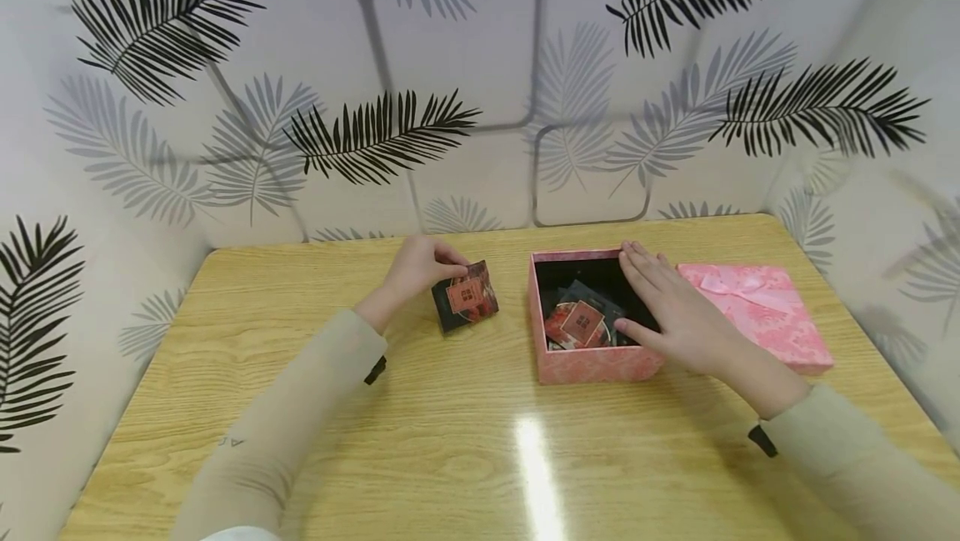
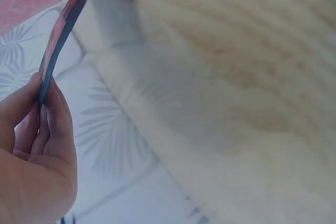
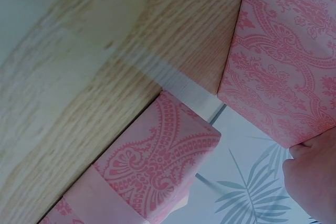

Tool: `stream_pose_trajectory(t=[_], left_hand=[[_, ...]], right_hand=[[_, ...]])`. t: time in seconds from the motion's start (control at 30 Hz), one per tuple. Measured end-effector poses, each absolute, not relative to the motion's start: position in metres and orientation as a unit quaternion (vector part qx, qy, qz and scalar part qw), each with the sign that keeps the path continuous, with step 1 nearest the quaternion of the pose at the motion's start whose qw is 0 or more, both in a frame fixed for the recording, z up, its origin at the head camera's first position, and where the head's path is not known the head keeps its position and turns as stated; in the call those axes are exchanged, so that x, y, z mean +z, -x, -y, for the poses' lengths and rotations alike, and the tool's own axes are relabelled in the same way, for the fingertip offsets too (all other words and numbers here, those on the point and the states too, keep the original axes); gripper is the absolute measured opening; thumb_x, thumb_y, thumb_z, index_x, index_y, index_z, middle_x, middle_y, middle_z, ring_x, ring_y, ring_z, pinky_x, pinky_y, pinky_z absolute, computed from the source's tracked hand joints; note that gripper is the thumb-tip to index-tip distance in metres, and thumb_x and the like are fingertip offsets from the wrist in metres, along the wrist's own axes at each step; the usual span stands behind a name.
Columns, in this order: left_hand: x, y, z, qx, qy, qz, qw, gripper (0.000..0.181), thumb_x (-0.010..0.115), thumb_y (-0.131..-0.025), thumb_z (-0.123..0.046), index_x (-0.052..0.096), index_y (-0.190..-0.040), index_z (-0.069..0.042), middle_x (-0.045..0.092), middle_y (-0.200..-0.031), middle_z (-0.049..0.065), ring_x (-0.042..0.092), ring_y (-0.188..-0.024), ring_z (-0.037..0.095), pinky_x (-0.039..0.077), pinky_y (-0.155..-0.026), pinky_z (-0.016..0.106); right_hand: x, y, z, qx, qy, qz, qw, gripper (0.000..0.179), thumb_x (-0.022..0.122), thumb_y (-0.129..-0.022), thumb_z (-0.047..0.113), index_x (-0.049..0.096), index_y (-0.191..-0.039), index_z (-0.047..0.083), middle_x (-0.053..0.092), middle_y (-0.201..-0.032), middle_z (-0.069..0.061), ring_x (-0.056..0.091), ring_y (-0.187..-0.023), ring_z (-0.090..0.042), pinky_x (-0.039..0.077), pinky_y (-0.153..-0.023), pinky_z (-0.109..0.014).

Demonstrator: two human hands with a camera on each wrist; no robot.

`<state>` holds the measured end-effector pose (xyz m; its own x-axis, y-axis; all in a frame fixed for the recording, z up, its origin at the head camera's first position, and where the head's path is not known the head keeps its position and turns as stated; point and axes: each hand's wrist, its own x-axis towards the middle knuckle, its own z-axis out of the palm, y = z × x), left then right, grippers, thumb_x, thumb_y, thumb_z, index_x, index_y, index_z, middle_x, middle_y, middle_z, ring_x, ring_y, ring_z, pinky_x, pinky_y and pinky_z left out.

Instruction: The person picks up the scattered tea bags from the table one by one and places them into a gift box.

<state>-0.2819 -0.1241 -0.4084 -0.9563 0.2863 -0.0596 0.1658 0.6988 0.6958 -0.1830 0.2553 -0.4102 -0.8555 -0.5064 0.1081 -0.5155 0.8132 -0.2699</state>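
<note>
My left hand (image 1: 415, 271) pinches a small square dark-and-red packet (image 1: 482, 301) by its upper left corner, thumb against fingers. In the left wrist view the packet (image 2: 62, 31) appears nearly edge-on, thin and flat, held in the left hand (image 2: 44, 156). To the right of it stands a pink patterned box (image 1: 592, 366) with a black inside. Several similar packets (image 1: 576, 323) lie loose in the box. Resting on the box's right edge is my right hand (image 1: 671, 308), fingers straight and thumb over the opening. Part of it, the hand (image 3: 315, 174), touches the box (image 3: 283, 56) in the right wrist view.
A pink lid (image 1: 772, 320) with a ribbon bow lies on the wooden table (image 1: 442, 458), right of the box. Behind the table hangs a pale leaf-patterned cloth (image 1: 480, 66), which also runs along both sides.
</note>
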Motion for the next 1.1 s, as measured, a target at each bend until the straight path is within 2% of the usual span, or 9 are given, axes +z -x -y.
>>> stream_pose_trajectory(t=[0.53, 0.77, 0.97, 1.1], left_hand=[[-0.341, 0.279, 0.111, 0.379, -0.147, -0.913, 0.028, 0.016, 0.077, -0.1, -0.016, 0.084, -0.111, -0.006, 0.081, -0.113, 0.015, 0.076, -0.104, 0.03, 0.063, -0.092, 0.043], [-0.318, 0.275, 0.089, 0.382, -0.168, -0.908, 0.036, 0.017, 0.076, -0.101, -0.017, 0.084, -0.113, -0.008, 0.082, -0.112, 0.012, 0.076, -0.105, 0.026, 0.062, -0.093, 0.04], [-0.315, 0.272, 0.059, 0.387, -0.194, -0.9, 0.049, 0.015, 0.077, -0.1, -0.017, 0.085, -0.11, -0.009, 0.083, -0.108, 0.01, 0.077, -0.101, 0.023, 0.062, -0.089, 0.034], [-0.318, 0.269, 0.04, 0.382, -0.223, -0.895, 0.056, 0.014, 0.078, -0.099, -0.017, 0.085, -0.109, -0.009, 0.083, -0.108, 0.009, 0.078, -0.1, 0.022, 0.061, -0.087, 0.031]], right_hand=[[-0.408, 0.181, -0.257, 0.151, -0.269, 0.951, 0.019, 0.09, 0.061, -0.106, 0.045, 0.017, -0.168, -0.002, 0.016, -0.177, -0.023, 0.014, -0.165, -0.041, 0.005, -0.138, -0.049], [-0.409, 0.183, -0.257, 0.145, -0.272, 0.951, 0.022, 0.09, 0.062, -0.106, 0.044, 0.017, -0.168, -0.003, 0.017, -0.177, -0.024, 0.015, -0.165, -0.042, 0.009, -0.137, -0.053], [-0.41, 0.184, -0.257, 0.142, -0.27, 0.952, 0.018, 0.091, 0.061, -0.106, 0.045, 0.016, -0.168, -0.003, 0.016, -0.177, -0.024, 0.014, -0.166, -0.041, 0.012, -0.136, -0.057], [-0.411, 0.184, -0.256, 0.144, -0.274, 0.951, 0.023, 0.09, 0.062, -0.106, 0.045, 0.017, -0.168, -0.003, 0.017, -0.177, -0.024, 0.014, -0.165, -0.042, 0.008, -0.137, -0.052]])
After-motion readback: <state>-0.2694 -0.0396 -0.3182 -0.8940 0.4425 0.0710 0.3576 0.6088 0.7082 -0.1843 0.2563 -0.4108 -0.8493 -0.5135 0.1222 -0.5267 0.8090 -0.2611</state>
